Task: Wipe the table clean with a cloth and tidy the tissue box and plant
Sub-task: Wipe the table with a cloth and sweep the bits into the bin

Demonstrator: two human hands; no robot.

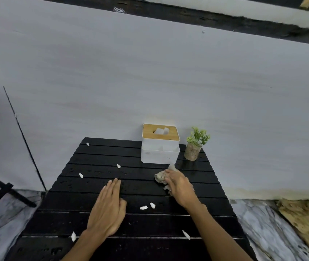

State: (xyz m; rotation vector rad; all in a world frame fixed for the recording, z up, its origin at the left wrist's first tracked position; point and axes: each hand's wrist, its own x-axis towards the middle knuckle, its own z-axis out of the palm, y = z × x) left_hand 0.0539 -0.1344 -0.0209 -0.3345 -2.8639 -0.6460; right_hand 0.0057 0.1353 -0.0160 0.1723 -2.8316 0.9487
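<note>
- The black slatted surface [59,202] before us is strewn with debris.
- The tissue box [160,146] stands at its far edge, the plant [195,146] just to its right.
- Our left hand [106,210] lies flat, fingers straight; our right hand [180,187] grips the cloth [160,177] near the box.
- White scraps [143,207] lie scattered; we judge a wide sweep could tip the plant or push scraps off the edge.

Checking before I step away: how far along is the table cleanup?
Done: nothing visibly. In hand: right hand grips the cloth on the table near the tissue box; left hand rests flat. Left: white scraps lie scattered on the slats; box top sits askew, plant beside it.
</note>
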